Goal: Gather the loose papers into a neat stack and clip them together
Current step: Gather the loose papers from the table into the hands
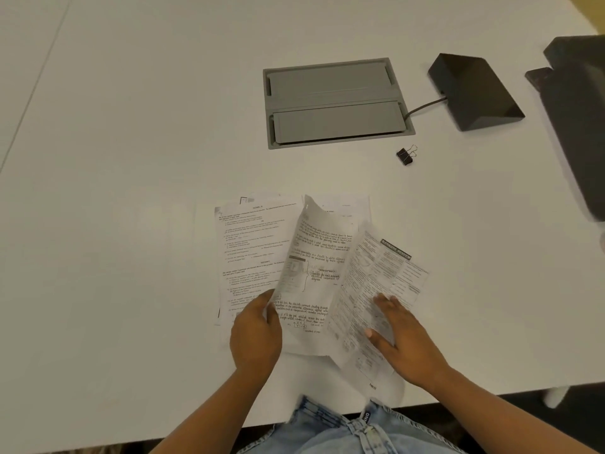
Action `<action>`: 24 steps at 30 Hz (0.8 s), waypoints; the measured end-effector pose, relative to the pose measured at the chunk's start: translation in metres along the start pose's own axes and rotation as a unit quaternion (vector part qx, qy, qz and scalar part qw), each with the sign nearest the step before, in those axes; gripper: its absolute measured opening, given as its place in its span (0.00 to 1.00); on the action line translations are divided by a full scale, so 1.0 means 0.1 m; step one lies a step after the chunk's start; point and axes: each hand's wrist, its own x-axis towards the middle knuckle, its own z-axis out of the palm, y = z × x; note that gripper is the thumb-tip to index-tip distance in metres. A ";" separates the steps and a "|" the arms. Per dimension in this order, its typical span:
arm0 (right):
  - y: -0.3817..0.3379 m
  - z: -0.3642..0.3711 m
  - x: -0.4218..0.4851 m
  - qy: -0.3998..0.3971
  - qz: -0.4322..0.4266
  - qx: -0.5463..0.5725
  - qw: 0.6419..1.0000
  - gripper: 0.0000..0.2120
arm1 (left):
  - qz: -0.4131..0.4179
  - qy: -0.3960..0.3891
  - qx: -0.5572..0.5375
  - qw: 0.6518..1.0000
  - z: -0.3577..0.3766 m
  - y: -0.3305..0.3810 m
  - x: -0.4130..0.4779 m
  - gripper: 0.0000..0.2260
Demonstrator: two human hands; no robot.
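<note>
Several loose printed papers [252, 250] lie overlapping on the white table [131, 158] in front of me. A handwritten sheet [319, 257] in the middle curls up off the table; my left hand [257, 335] grips its lower left edge. My right hand [401, 335] presses flat, fingers spread, on a densely printed sheet [386, 273] lying askew at the right. A black binder clip [406, 155] rests alone on the table beyond the papers, well out of both hands' reach.
A grey cable hatch [334, 103] is set into the table behind the papers. A dark wedge-shaped device [474, 90] with a cable sits right of it. A black object [579, 119] fills the right edge. The table's front edge is at my lap.
</note>
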 end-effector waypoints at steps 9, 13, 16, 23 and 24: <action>-0.33 0.09 0.23 -0.106 -0.082 -0.027 0.991 0.49 | -0.030 -0.175 -0.082 0.981 -0.01 0.05 0.06 0.19; -0.44 0.06 0.26 -0.132 -0.092 0.021 0.987 0.46 | -0.027 -0.175 -0.053 0.983 0.01 0.04 0.06 0.16; -0.41 0.00 0.20 -0.048 -0.055 0.096 0.993 0.39 | -0.059 -0.160 -0.087 0.982 0.01 0.02 0.06 0.16; -0.16 -0.24 0.07 0.157 0.230 0.276 0.920 0.36 | -0.127 -0.194 -0.232 0.944 -0.03 -0.04 -0.03 0.20; -0.14 -0.24 0.06 0.139 0.253 0.305 0.908 0.33 | -0.130 -0.202 -0.239 0.941 -0.01 -0.04 -0.05 0.20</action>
